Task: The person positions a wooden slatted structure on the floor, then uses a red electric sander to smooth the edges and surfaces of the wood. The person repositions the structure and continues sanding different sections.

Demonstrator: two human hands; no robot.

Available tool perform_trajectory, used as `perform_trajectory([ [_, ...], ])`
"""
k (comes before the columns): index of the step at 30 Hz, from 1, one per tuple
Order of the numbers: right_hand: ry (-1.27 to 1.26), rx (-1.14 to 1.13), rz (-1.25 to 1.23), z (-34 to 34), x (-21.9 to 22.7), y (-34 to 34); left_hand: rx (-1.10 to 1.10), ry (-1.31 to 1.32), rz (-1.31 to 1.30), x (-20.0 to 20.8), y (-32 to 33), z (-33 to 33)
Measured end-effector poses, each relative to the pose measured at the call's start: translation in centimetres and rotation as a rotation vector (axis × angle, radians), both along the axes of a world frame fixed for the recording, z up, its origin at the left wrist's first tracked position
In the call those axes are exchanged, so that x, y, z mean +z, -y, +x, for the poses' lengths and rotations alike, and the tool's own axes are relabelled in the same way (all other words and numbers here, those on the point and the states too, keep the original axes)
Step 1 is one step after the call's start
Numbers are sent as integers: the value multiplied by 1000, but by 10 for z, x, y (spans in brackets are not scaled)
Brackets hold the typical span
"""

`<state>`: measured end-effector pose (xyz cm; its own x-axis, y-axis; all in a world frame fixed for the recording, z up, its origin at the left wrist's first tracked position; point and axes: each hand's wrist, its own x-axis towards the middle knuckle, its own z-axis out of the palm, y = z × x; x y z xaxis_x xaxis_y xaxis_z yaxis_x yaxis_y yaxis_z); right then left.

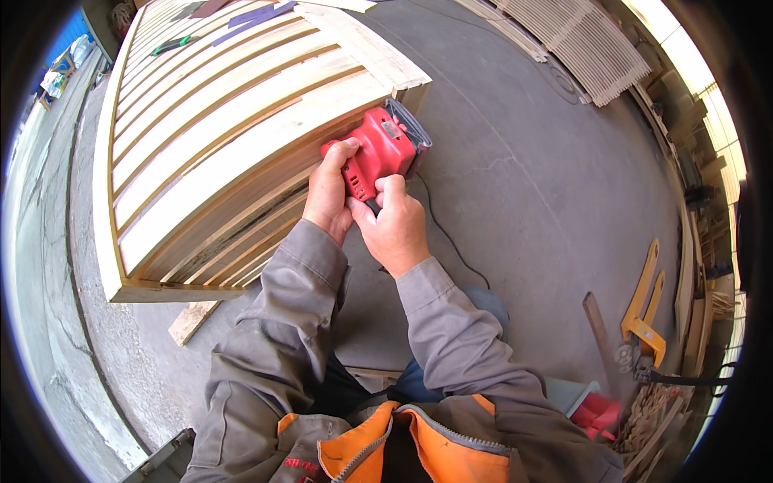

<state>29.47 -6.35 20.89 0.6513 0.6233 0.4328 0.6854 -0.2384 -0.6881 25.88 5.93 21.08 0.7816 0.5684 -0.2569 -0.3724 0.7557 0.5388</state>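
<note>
Fingers of the left hand (324, 193) and right hand (396, 225) grasp the red power tool (382, 157), held beside the slatted wooden crate's (258, 145) right edge. The crate looks largely assembled; how much tool work is finished or left cannot be told.

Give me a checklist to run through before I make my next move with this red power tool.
1. Both hands on the tool: ok. The left hand and right hand both grip the red power tool.
2. Hands gloved: not ok. Both are bare.
3. Top of the wooden crate free of loose things: not ok. A green-handled tool and purple strips lie toward its far end.
4. Cord clear of the legs: cannot tell. It runs down close to the right knee.
5. Motor off: cannot tell from a still picture.
</note>
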Motion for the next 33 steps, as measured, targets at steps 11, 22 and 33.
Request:
perform_trajectory([
  [11,-3,4,18,0,-7,0,28,19,-20,-7,1,1],
  [22,-23,3,-36,1,-16,0,33,-29,-8,-32,-4,5],
  [33,-30,3,-61,1,-25,1,34,-32,-14,-35,-1,3],
])
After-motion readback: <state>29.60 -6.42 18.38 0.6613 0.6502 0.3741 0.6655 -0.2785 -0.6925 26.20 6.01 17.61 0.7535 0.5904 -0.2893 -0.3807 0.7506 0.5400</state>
